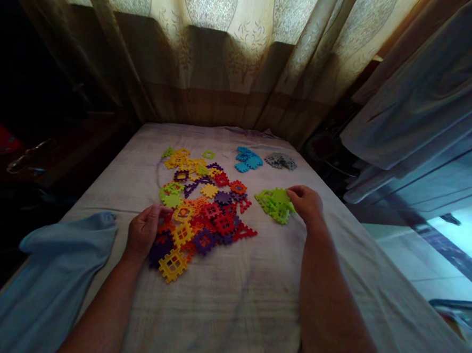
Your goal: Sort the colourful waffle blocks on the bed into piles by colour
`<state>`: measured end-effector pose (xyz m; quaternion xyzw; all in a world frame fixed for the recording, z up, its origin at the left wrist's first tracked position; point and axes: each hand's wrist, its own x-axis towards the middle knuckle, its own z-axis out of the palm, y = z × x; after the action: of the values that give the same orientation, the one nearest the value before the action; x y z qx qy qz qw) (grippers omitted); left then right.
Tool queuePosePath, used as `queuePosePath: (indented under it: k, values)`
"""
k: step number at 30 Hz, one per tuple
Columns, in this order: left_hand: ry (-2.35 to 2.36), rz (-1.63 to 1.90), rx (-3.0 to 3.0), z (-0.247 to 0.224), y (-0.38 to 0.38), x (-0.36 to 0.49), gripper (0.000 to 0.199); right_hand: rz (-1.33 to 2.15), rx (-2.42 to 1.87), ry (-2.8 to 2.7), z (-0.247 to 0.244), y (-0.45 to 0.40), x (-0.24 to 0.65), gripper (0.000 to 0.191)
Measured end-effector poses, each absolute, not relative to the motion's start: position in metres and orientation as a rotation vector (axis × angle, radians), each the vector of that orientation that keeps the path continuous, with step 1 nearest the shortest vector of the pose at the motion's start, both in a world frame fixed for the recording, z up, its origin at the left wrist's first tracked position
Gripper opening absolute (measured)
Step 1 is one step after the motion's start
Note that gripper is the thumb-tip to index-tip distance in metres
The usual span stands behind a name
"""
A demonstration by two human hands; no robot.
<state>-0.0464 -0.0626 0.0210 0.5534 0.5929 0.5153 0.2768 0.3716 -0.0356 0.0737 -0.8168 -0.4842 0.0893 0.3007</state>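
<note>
A mixed heap of flat, notched plastic building pieces (206, 240) in red, orange, yellow and purple lies on the cloth-covered surface. My left hand (144, 232) is at its left edge, fingers closed and thumb towards them; whatever they pinch there is hidden. To the right is a smaller pile of lime-green pieces (274, 209). My right hand (307, 203) pinches the corner of a lime-green building piece (282, 195) on top of that pile. A few lime-green pieces (171, 200) also lie among the mixed heap, close beyond my left hand.
Blue pieces (247, 160) and grey pieces (280, 160) form separate piles farther back. A single green square frame (209, 154) lies near the yellow pieces (180, 159). Light-blue cloth (67, 256) covers the left edge. A curtain (235, 64) hangs behind; garments (429, 87) hang at right.
</note>
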Motion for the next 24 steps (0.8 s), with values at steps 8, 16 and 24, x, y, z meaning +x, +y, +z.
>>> queuePosePath:
  k: [8, 16, 24]
  values:
    - [1.576, 1.396, 1.465, 0.021, -0.063, -0.046, 0.062, 0.072, -2.253, -1.259, 0.077, -0.038, 0.362, 0.033]
    - [1.598, 1.557, 1.348, 0.024, -0.062, -0.047, 0.055, 0.141, -1.977, -1.716, 0.082, -0.036, 0.276, 0.028]
    - [1.609, 1.631, 1.189, 0.021, -0.057, -0.049, 0.056, 0.201, -1.701, -2.304, 0.083, -0.032, 0.147, 0.033]
